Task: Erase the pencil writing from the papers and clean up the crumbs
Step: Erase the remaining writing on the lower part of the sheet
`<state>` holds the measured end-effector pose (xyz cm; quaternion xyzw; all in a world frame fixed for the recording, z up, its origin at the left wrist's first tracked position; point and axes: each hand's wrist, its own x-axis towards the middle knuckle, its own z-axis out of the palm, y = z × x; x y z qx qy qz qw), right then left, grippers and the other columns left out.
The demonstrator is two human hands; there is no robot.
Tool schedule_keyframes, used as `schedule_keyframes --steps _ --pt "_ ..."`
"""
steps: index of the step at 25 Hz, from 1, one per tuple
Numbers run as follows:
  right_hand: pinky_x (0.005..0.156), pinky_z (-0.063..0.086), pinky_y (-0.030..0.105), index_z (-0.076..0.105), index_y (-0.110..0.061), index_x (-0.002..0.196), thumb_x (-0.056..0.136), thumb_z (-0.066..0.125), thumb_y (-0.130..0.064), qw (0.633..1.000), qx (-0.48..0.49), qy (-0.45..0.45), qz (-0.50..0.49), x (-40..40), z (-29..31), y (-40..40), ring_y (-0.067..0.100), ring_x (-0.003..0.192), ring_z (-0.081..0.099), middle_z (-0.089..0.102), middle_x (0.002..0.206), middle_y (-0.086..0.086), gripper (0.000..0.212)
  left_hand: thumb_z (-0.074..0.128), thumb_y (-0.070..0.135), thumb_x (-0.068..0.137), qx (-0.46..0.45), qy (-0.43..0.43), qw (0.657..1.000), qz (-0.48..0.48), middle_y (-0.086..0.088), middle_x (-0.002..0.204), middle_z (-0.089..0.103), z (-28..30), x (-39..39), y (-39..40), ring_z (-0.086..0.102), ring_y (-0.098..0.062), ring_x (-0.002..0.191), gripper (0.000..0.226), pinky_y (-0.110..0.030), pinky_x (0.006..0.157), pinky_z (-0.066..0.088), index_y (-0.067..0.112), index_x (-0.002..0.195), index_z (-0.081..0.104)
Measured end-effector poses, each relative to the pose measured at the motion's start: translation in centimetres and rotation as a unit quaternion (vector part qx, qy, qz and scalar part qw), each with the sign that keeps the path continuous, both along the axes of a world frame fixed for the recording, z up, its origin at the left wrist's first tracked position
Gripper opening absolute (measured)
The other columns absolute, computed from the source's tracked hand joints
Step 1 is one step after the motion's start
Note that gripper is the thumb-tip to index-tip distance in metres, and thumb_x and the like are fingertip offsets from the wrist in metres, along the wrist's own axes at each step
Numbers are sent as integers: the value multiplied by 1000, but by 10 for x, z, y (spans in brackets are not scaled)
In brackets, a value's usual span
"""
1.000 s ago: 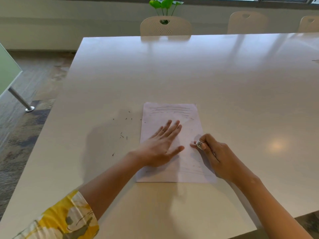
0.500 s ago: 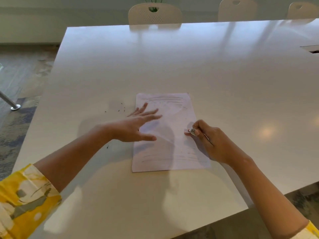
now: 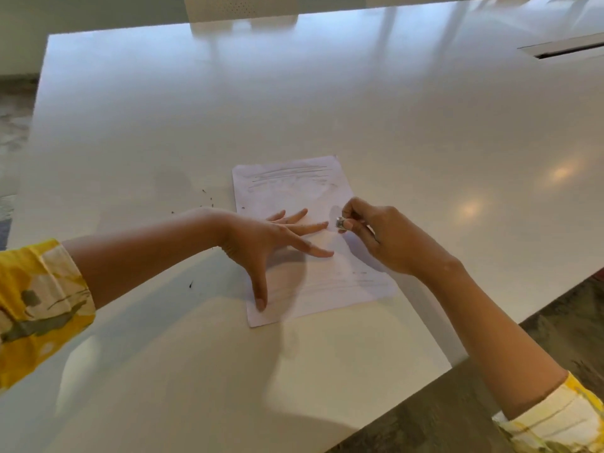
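On a glossy white table (image 3: pixel 163 125), a spread left hand (image 3: pixel 261 243) pins a white pencil-marked paper sheet (image 3: pixel 327 282); the right hand (image 3: pixel 382 237) pinches a small grey-white eraser (image 3: pixel 341 223). Dark crumbs (image 3: pixel 209 201) lie left. Hard rubbing could crease the sheet.

This looks like an office meeting room. A long white table (image 3: pixel 294 103) has a cable slot (image 3: pixel 565 50). Pale chairs (image 3: pixel 242 8) line its far side.

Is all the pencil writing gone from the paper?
No, grey pencil lines still show across the top of the paper, beyond the left hand.
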<state>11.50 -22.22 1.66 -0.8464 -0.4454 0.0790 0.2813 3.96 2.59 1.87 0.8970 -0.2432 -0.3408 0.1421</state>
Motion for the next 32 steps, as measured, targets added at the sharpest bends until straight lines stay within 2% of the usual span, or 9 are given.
schedule_keyframes --steps 3,7,12,16,18,21,25,29,32 --pt "73 53 35 64 -17 90 94 65 -20 990 110 38 -80 -55 -11 8 14 77 63 66 87 -4 5 94 54 53 4 -4 1000 4 31 156 -30 -2 -2 3 -43 -3 139 138 -42 114 -27 57 153 -1" --pt "67 49 25 64 -20 85 91 68 -22 985 109 106 -80 -150 -24 32 11 74 58 61 83 -12 7 94 56 51 32 -5 999 -9 30 153 -37 -2 0 1 -47 -6 136 148 -45 112 -31 57 150 -16" --pt "67 51 23 72 -22 85 88 72 -21 956 154 71 -238 -133 -23 24 9 75 62 66 79 -12 3 94 59 48 61 -4 998 -10 25 150 -45 -3 5 -4 -51 -13 134 153 -53 109 -33 57 146 -24" --pt "67 50 22 68 -20 81 87 70 -18 980 117 77 -145 -171 -22 47 5 74 59 66 86 -14 7 94 61 43 84 -1 996 -10 22 150 -47 -3 5 -5 -52 -17 133 160 -59 111 -29 56 145 -28" --pt "69 52 24 71 -21 83 87 73 -19 967 146 101 -181 -151 -27 36 6 77 62 68 87 -15 4 94 61 43 82 1 997 -13 22 149 -48 -3 7 -5 -52 -18 133 159 -62 111 -28 56 145 -28" --pt "70 52 21 75 -21 87 87 74 -17 951 147 57 -266 -132 -22 26 4 76 62 68 82 -14 4 94 61 45 79 2 997 -11 21 150 -48 -5 7 -6 -52 -19 133 158 -64 111 -26 56 145 -28" --pt "65 46 17 67 -21 78 84 73 -16 974 123 70 -177 -168 -23 53 5 71 57 63 79 -13 10 94 62 40 79 2 997 -9 23 149 -47 -3 5 -6 -52 -16 133 161 -62 111 -27 56 146 -27" --pt "67 50 16 75 -23 83 84 76 -16 935 172 75 -302 -126 -21 23 7 75 63 68 77 -14 7 94 59 44 77 2 997 -3 21 151 -46 0 5 -8 -51 -18 134 159 -61 111 -28 53 149 -25" --pt "66 48 17 70 -21 78 84 71 -14 967 113 61 -220 -149 -17 50 8 73 59 64 77 -12 9 94 61 42 76 1 997 -4 22 151 -46 0 4 -7 -52 -17 133 159 -59 109 -30 54 148 -25"
